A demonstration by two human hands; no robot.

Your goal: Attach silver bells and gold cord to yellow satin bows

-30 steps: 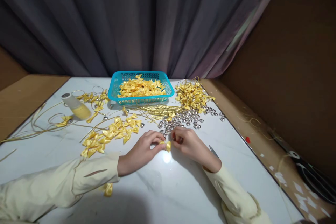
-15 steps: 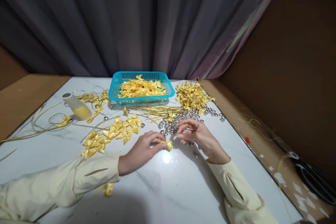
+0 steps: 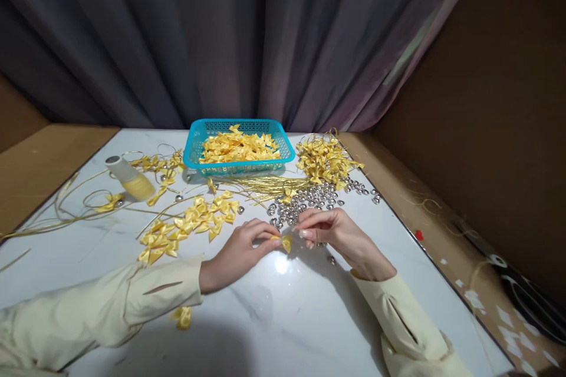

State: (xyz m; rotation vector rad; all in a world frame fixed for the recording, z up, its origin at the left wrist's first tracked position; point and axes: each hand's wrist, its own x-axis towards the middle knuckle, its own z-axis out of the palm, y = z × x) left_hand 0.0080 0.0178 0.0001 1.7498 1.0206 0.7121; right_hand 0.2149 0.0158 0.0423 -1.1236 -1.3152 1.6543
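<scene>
- Left hand [image 3: 239, 253] pinches a small glossy yellow satin bow [image 3: 286, 242], mid-table [image 3: 283, 318].
- Right hand [image 3: 342, 234]: fingertips pinched just beside the bow; contents unclear.
- Round silver beads [image 3: 305, 200] heaped behind; teal mesh basket [image 3: 194, 147] beyond.

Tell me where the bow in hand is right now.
Head view, centre of the table: the yellow bow is pinched by the left hand, with the right hand close on its right and the silver beads just behind.

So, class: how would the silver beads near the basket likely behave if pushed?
The silver beads look rounded and shiny, so they'd probably roll and scatter on the glossy table. Small, so likely light; one stray bead lies apart.
</scene>
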